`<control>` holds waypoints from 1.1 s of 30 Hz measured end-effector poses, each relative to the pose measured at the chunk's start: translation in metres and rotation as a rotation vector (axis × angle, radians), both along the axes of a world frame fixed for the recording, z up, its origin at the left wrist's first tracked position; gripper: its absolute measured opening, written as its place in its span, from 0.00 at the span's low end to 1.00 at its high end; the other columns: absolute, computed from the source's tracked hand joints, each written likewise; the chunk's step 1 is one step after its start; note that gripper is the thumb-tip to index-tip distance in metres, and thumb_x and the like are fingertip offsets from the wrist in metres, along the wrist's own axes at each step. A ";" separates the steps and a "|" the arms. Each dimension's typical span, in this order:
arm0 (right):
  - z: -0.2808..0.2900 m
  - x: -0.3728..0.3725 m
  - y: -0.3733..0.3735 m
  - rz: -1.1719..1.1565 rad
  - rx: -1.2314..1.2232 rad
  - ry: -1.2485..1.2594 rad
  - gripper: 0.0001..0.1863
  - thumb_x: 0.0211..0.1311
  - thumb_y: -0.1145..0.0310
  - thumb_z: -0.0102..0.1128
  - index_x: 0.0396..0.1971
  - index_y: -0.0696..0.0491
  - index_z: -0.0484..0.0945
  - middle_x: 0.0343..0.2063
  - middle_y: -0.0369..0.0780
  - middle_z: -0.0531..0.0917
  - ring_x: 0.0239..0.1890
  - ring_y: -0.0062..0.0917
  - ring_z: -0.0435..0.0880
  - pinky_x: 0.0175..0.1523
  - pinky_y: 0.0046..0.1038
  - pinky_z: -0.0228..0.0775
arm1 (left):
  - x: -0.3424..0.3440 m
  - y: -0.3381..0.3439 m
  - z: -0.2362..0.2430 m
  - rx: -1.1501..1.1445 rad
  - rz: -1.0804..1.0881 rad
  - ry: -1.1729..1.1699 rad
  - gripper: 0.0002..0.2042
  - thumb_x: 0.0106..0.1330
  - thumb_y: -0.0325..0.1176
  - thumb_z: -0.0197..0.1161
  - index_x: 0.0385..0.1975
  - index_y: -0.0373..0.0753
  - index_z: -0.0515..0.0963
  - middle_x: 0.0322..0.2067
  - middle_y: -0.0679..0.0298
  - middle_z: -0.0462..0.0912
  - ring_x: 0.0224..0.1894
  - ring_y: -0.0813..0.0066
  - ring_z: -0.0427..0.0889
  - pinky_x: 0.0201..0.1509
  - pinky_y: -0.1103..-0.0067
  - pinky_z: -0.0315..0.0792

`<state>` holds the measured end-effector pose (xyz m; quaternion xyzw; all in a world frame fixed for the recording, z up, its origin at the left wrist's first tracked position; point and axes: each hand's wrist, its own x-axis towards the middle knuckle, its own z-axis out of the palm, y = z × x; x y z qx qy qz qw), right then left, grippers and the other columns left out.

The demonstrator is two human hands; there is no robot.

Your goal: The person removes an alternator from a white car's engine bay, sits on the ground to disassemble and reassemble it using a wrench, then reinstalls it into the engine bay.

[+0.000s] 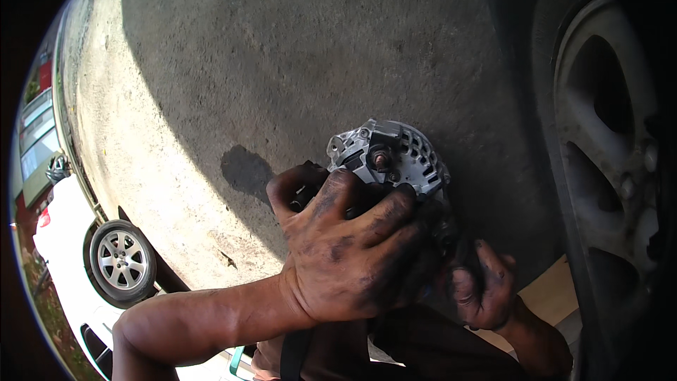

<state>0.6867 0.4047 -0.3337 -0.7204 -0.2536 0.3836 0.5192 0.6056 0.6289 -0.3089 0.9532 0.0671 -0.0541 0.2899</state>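
My L hand (345, 240) is nearest the cam, fingers bent & clamped over the near edge of the alternator (416, 159), fingertips on a small black part (363, 201) there; can't tell if that bit's loose or fixed. Back of hand faces me, smudged dark, w/ the L forearm (218, 314) coming in low from the left.

The alternator sits just beyond my knuckles, up & a bit right of the L hand. Its slotted silver end face is turned roughly up at me, a copper-coloured stud (381, 161) in the middle. So I'd judge its long axis runs approx toward my eyes, w/ some tilt; body's mostly hidden under my hand, so exact angle n/a. L hand is def. the closer one, lying right across it.

R hand (483, 289) is lower right, thumb raised, fingers curled, off toward the shadowed underside. Can't tell if it's gripping anything or touching the casing, too dark b/w the two hands.

Dark trousers (437, 339) below; tan flat piece (553, 293) by the R wrist. Spoked wheel (627, 187) close on my right, in shade.

Further out: concrete floor (331, 49), w/ a dark stain (245, 169) at the shadow line. Farther left, in sun: white car (67, 233) w/ multi-spoke alloy wheel (122, 259).
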 end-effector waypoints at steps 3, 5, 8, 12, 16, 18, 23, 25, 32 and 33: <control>-0.001 0.002 -0.002 0.103 0.012 -0.025 0.16 0.74 0.62 0.54 0.44 0.63 0.76 0.25 0.41 0.84 0.22 0.29 0.85 0.29 0.28 0.77 | 0.000 0.000 -0.001 -0.006 0.003 0.010 0.17 0.52 0.55 0.70 0.40 0.60 0.88 0.44 0.78 0.83 0.45 0.65 0.76 0.52 0.53 0.55; -0.001 0.009 -0.002 0.134 0.018 0.076 0.15 0.74 0.62 0.55 0.44 0.62 0.76 0.25 0.41 0.84 0.22 0.28 0.86 0.29 0.28 0.77 | 0.000 0.000 -0.001 -0.001 0.002 0.003 0.17 0.52 0.55 0.70 0.40 0.60 0.88 0.44 0.78 0.83 0.45 0.64 0.76 0.52 0.53 0.54; -0.001 0.018 0.002 0.078 0.025 0.360 0.13 0.72 0.62 0.59 0.39 0.59 0.79 0.24 0.40 0.86 0.25 0.29 0.89 0.29 0.27 0.79 | 0.000 0.001 -0.001 -0.021 0.015 0.007 0.18 0.52 0.55 0.70 0.41 0.60 0.88 0.43 0.79 0.83 0.45 0.64 0.76 0.52 0.53 0.54; 0.002 0.029 0.011 0.081 -0.021 0.676 0.12 0.70 0.62 0.61 0.38 0.58 0.78 0.22 0.40 0.85 0.24 0.30 0.89 0.28 0.28 0.77 | 0.001 0.004 0.000 -0.001 -0.036 0.006 0.18 0.52 0.56 0.70 0.42 0.61 0.88 0.44 0.79 0.83 0.45 0.64 0.76 0.51 0.53 0.53; 0.008 0.023 0.010 0.101 -0.029 0.152 0.12 0.69 0.64 0.63 0.36 0.59 0.77 0.21 0.42 0.84 0.22 0.34 0.88 0.26 0.29 0.76 | 0.000 0.004 -0.001 -0.010 -0.024 0.025 0.18 0.53 0.56 0.70 0.43 0.62 0.88 0.45 0.80 0.83 0.46 0.63 0.76 0.51 0.53 0.53; 0.006 0.018 0.007 0.096 -0.041 0.105 0.13 0.68 0.64 0.64 0.36 0.60 0.77 0.21 0.42 0.84 0.21 0.35 0.88 0.25 0.29 0.75 | 0.000 0.002 -0.002 -0.020 -0.005 0.014 0.19 0.53 0.56 0.70 0.44 0.62 0.88 0.46 0.80 0.82 0.46 0.62 0.75 0.50 0.53 0.53; -0.005 -0.001 0.010 -0.055 0.076 0.306 0.15 0.73 0.62 0.57 0.41 0.61 0.78 0.21 0.41 0.83 0.21 0.29 0.85 0.28 0.27 0.76 | 0.003 0.004 0.000 0.004 -0.035 0.037 0.20 0.50 0.56 0.71 0.43 0.62 0.88 0.47 0.79 0.82 0.47 0.61 0.74 0.50 0.54 0.53; -0.002 -0.008 0.009 -0.088 0.057 0.472 0.16 0.75 0.62 0.53 0.44 0.61 0.78 0.22 0.41 0.82 0.21 0.28 0.83 0.29 0.27 0.75 | 0.003 0.005 0.001 0.001 -0.037 0.059 0.21 0.49 0.56 0.72 0.44 0.62 0.88 0.48 0.79 0.82 0.48 0.61 0.74 0.49 0.54 0.53; -0.020 -0.003 -0.004 0.182 0.058 -0.119 0.19 0.71 0.61 0.59 0.45 0.66 0.76 0.23 0.43 0.83 0.19 0.34 0.85 0.24 0.31 0.75 | -0.003 0.005 -0.003 -0.009 -0.101 0.009 0.22 0.46 0.55 0.71 0.44 0.61 0.87 0.48 0.82 0.81 0.48 0.63 0.74 0.49 0.53 0.52; -0.019 -0.001 -0.008 0.197 0.079 -0.185 0.20 0.71 0.61 0.59 0.45 0.66 0.76 0.23 0.43 0.83 0.19 0.35 0.85 0.24 0.32 0.75 | -0.004 0.004 -0.003 -0.018 -0.104 0.002 0.22 0.46 0.54 0.71 0.44 0.61 0.87 0.48 0.82 0.80 0.49 0.64 0.74 0.49 0.53 0.52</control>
